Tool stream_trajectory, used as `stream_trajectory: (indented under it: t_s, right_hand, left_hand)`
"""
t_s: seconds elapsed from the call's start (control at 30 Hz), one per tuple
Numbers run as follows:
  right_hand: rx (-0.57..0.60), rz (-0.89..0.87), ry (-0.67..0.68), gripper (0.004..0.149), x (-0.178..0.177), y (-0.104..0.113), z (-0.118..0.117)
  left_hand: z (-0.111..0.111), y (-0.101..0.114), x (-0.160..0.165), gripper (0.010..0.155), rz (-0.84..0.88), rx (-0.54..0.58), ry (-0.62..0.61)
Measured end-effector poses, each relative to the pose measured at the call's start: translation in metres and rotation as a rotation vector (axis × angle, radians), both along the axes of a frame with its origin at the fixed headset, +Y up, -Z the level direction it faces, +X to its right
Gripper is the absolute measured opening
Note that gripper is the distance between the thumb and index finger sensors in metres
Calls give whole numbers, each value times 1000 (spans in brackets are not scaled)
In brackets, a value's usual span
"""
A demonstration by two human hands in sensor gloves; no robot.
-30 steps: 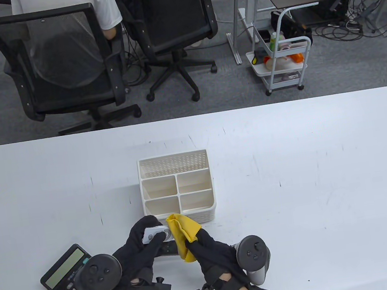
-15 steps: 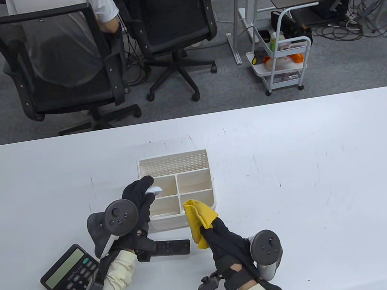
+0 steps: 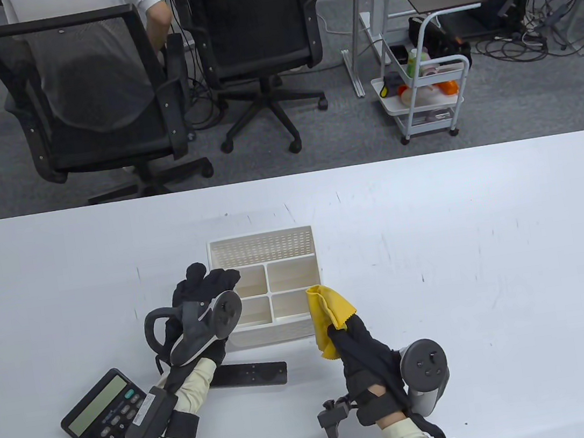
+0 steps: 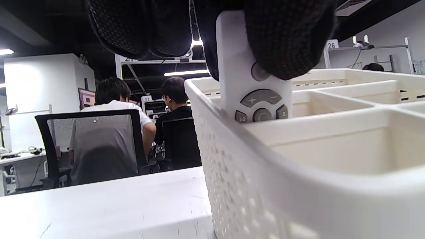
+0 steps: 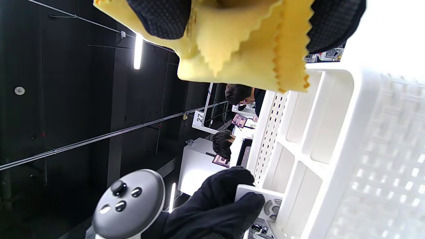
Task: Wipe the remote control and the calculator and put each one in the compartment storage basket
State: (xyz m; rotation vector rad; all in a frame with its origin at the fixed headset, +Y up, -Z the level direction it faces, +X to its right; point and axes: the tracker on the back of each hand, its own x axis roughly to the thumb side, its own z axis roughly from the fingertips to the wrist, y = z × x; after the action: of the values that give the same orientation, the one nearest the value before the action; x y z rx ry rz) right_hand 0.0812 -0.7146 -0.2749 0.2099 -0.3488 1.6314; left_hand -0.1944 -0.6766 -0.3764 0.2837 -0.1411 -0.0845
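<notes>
At basket 9 o'clock: left hand clamps white remote, lowering in; right hand pinches cloth. Next: release, wipe calculator.

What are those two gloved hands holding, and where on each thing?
Left hand: small white remote control, gripped by its upper end. Right hand: yellow cloth, pinched at its lower part.
</notes>
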Motion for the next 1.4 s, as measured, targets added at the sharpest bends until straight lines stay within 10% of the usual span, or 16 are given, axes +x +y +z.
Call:
stream_trajectory:
  t_s: [0.63,0.97,1.4]
  right_hand:
    - [15,175,-3,53,21,-4,0]
    - [39,255,-15,53,24,-4,5]
    - [38,281,6,53,18,-8,7]
  left_hand:
    - [2,-14,-3,47,9,-41,-18]
    - [45,2,-17,61,90,-35,-94]
    - [82,-43,-26,59,-131,-337,-120]
